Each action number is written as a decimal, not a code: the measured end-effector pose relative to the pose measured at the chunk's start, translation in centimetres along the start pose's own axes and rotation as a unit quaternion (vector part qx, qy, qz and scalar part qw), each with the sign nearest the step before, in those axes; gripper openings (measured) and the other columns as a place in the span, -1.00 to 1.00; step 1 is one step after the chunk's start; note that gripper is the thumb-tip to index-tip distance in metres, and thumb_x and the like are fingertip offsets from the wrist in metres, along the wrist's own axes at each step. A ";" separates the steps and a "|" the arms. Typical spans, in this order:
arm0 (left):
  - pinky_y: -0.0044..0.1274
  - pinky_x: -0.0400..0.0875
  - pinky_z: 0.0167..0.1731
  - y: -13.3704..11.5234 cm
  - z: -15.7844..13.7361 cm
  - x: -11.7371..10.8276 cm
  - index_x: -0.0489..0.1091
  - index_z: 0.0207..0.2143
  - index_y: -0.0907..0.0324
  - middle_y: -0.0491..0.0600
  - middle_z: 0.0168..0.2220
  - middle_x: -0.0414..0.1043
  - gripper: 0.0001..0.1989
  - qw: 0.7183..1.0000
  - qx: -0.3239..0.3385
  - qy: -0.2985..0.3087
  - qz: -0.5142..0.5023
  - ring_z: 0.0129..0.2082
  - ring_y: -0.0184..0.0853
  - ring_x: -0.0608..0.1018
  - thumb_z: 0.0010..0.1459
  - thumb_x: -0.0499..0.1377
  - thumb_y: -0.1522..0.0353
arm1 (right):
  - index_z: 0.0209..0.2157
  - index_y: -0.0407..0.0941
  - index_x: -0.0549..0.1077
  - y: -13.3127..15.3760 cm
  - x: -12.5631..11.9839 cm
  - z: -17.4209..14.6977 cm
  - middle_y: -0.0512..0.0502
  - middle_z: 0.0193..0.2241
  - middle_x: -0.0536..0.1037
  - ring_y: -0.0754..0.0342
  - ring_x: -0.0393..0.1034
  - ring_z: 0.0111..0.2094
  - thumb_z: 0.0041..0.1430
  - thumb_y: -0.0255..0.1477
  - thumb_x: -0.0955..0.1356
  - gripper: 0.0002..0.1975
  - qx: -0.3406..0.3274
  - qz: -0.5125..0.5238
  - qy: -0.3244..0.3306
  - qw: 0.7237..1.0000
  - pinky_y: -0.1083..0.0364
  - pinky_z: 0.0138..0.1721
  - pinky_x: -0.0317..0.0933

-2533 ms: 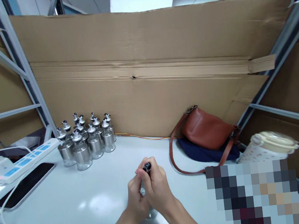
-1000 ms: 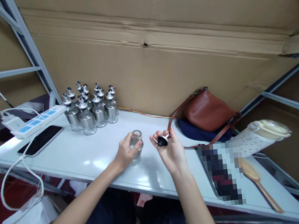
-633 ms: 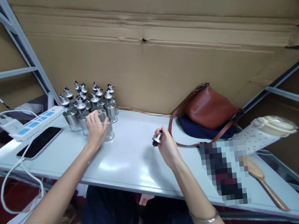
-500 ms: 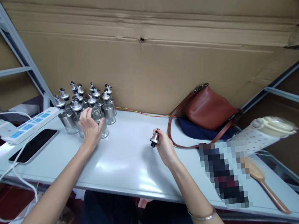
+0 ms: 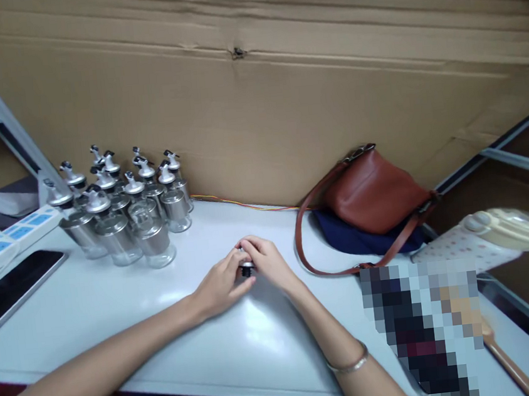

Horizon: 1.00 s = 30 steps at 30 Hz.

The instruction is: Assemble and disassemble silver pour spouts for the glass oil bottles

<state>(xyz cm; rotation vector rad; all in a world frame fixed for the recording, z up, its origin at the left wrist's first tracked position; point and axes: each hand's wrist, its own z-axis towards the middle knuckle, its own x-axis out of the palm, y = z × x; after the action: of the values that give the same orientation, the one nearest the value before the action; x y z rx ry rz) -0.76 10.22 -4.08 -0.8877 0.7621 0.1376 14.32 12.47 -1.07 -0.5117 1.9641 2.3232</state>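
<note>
At the middle of the table my two hands meet around a small silver-and-black bottle pour spout [image 5: 247,266]. My right hand [image 5: 267,259] is closed on it from above and the right. From the left, my left hand [image 5: 221,284] has its fingers at the spout's top and its thumb beneath, closed around it; the fingertips partly cover it. To the left stands a cluster of several glass bottles [image 5: 116,235] with metal sleeves, most topped by silver spouts with black tips. The front-right glass bottle [image 5: 153,238] has an uncovered neck.
A black phone [image 5: 17,293] and a white power strip [image 5: 16,240] lie at left. On the right are a brown handbag [image 5: 375,192] on dark blue cloth, a pale lidded bottle [image 5: 474,242], a wooden-handled item [image 5: 511,361] and a blurred-out dark object. Cardboard [image 5: 237,119] walls the back.
My left hand has left the bottles and come right to the pour spout. My right hand, holding the spout, has moved slightly left to meet it. The view has shifted a little.
</note>
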 end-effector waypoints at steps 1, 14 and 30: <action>-0.45 0.38 -0.24 -0.1 0.1 -0.1 0.14 -0.09 0.13 0.01 -0.17 0.35 -0.76 1.000 -0.022 0.016 -0.008 -0.28 -0.31 0.47 0.18 0.05 0.36 | -0.40 -0.13 0.44 -0.3 0.1 -0.1 -0.01 -0.51 0.45 0.10 0.32 -0.46 0.13 -0.28 0.23 -0.75 -0.006 -0.017 -0.010 1.000 0.12 -0.33 0.19; -0.66 0.15 -0.52 0.7 2.0 0.5 -0.08 -0.28 0.07 -0.23 -0.37 0.17 -0.62 0.927 -0.179 0.014 -0.330 -0.53 -0.53 0.28 0.05 0.16 0.36 | 0.01 -0.19 0.36 0.6 -1.8 -1.8 -0.14 -0.25 0.47 0.08 0.36 -0.27 0.12 -0.51 0.22 -0.61 -0.089 -0.148 0.011 0.985 0.08 -0.14 0.26; -0.60 0.06 -0.46 0.5 2.4 -0.8 0.17 -0.39 0.17 -0.21 -0.47 0.14 -0.86 0.936 -0.191 0.138 -0.260 -0.48 -0.46 0.19 0.13 0.10 0.33 | 0.01 -0.14 0.34 0.3 -2.8 -2.4 -0.03 -0.38 0.42 0.11 0.37 -0.35 0.10 -0.58 0.25 -0.60 -0.072 -0.230 0.029 0.970 0.11 -0.24 0.31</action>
<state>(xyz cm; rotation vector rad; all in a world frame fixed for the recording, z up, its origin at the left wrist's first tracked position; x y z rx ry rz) -0.23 12.51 -2.97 -1.4743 0.7446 -0.3265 17.34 10.57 -0.28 -0.9417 1.4936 2.1734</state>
